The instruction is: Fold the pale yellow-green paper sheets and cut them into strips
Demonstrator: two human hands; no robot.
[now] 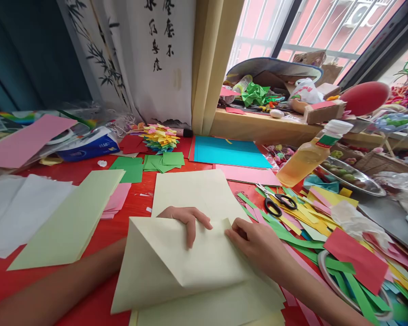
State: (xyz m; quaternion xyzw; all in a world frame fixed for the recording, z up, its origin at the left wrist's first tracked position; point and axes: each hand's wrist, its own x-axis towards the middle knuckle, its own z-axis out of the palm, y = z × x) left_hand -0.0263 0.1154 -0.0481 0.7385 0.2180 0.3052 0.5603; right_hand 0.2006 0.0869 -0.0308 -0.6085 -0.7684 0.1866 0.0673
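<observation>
Apparent step: folding sheet (211,267); right hand (256,242) pinches its edge; left hand (185,217) half-curled over it, palm hidden, grip unclear; next move likely requires aligned edges

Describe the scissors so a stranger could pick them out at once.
On the red table, find the right hand on the folded-over pale paper. Beyond it, in front of the white-capped bottle, the scissors lie among colored paper strips. Two black handle loops and shiny metal blades set them apart from the flat, bright strips.
</observation>
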